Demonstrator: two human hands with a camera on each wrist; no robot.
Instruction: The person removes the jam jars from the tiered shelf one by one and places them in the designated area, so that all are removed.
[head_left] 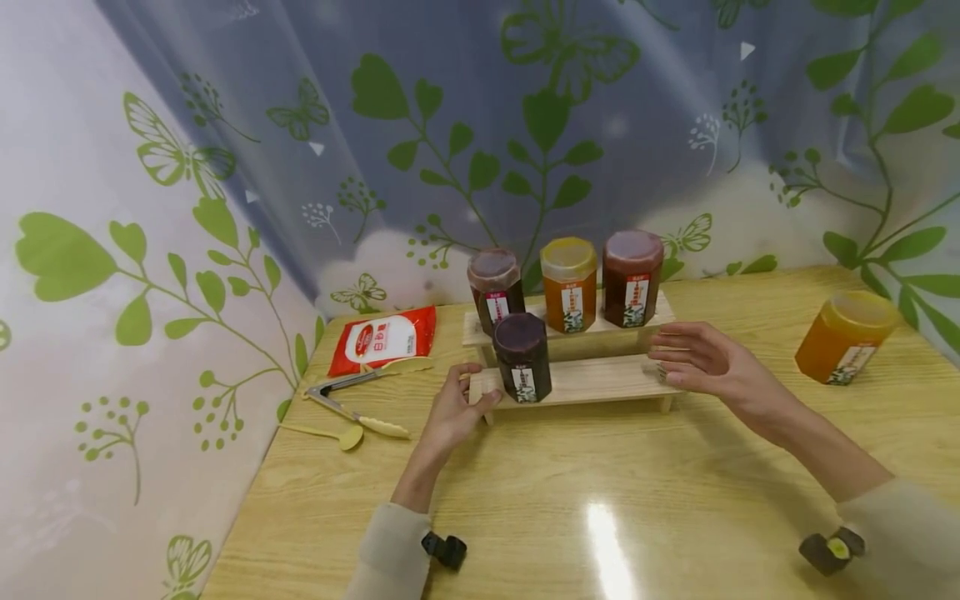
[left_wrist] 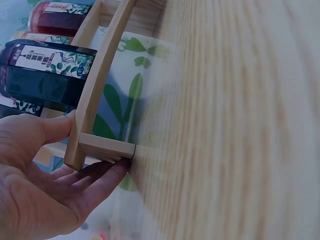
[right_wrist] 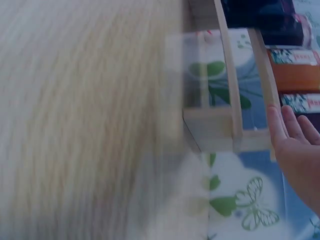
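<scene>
A two-step wooden rack (head_left: 600, 379) stands on the table with a dark jar (head_left: 522, 358) on its lower step. My left hand (head_left: 455, 406) grips the rack's left end; in the left wrist view the thumb lies at the shelf edge and the fingers reach round the leg. At the right end, my right hand (head_left: 708, 362) has its fingers extended beside the steps and holds nothing. The upper step carries a purple-lidded jar (head_left: 495, 283), an orange jar (head_left: 570, 287) and a dark red jar (head_left: 632, 279).
Another orange jar (head_left: 847, 337) stands on the table at the right. Left of the rack lie a red and white packet (head_left: 384, 340), tongs (head_left: 352, 408) and a yellowish spoon (head_left: 348, 437). A patterned curtain (head_left: 480, 125) hangs behind the table (head_left: 525, 500).
</scene>
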